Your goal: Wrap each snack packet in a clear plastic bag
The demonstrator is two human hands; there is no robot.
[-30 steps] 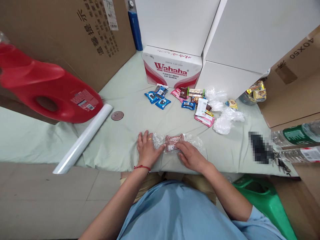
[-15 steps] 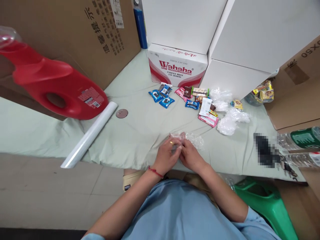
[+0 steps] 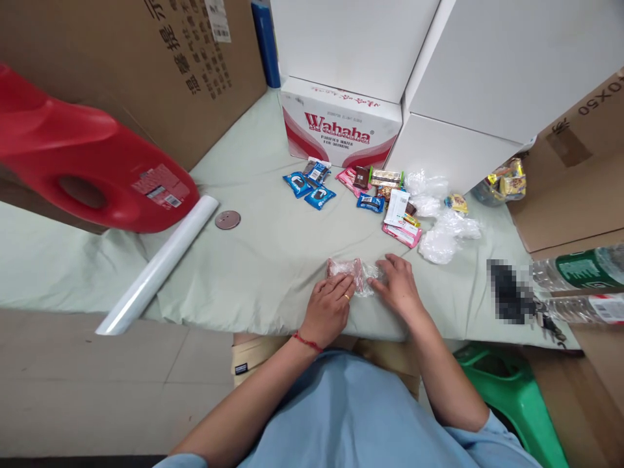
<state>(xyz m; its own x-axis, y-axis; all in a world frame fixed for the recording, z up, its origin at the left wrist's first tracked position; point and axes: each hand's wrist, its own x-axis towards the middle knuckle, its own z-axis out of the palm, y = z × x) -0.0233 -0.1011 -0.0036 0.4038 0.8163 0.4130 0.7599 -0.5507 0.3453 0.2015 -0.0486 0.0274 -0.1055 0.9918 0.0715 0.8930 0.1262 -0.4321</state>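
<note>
A small reddish packet in clear plastic film (image 3: pixel 344 266) lies on the cloth near the table's front edge. My left hand (image 3: pixel 329 305) rests over its near side, fingers laid flat on the packet and covering part of it. Loose film (image 3: pixel 371 278) bunches out from the packet's right side. At that film is my right hand (image 3: pixel 400 286), fingers apart and thumb touching the plastic's edge. Beyond the hands lie blue snack packets (image 3: pixel 319 197), a white sachet (image 3: pixel 396 208) on a pink packet (image 3: pixel 402 235), and crumpled clear plastic bundles (image 3: pixel 441 240).
A roll of film (image 3: pixel 160 263) lies left, beside a round brown disc (image 3: pixel 227 220) and a red jug (image 3: pixel 112 162). White boxes and a Wahaba-style water carton (image 3: pixel 336 133) stand behind. Plastic bottles (image 3: pixel 575 273) lie at right; a green stool (image 3: pixel 511 383) is below.
My hands were together around the packet. Now the right hand has moved away to the right with its fingers spread, and the left lies flat on the packet. The view has shifted slightly.
</note>
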